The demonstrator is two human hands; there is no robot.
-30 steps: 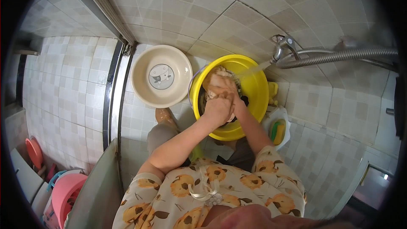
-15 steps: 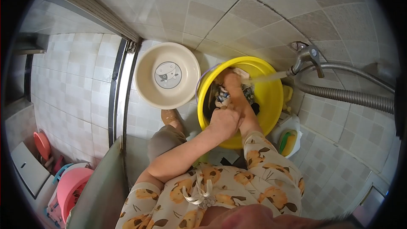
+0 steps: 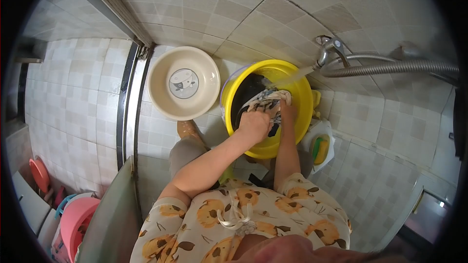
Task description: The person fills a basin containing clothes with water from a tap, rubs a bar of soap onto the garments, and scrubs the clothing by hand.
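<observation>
Right hand [image 3: 287, 111] drawn back within yellow round plastic tub [image 3: 305, 98] | bunched cream-and-black cloth [image 3: 264, 100] crosswise mid-tub | left hand [image 3: 256, 125] equally near, both clamped on it

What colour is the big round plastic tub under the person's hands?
Bright yellow: the big round plastic tub shows best in the head view.

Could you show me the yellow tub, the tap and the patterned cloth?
Yellow tub [image 3: 302, 103], head view: inner wall, picture's right side.
Tap [image 3: 324, 57], head view: metal body.
Patterned cloth [image 3: 265, 101], head view: its bunched middle.
</observation>
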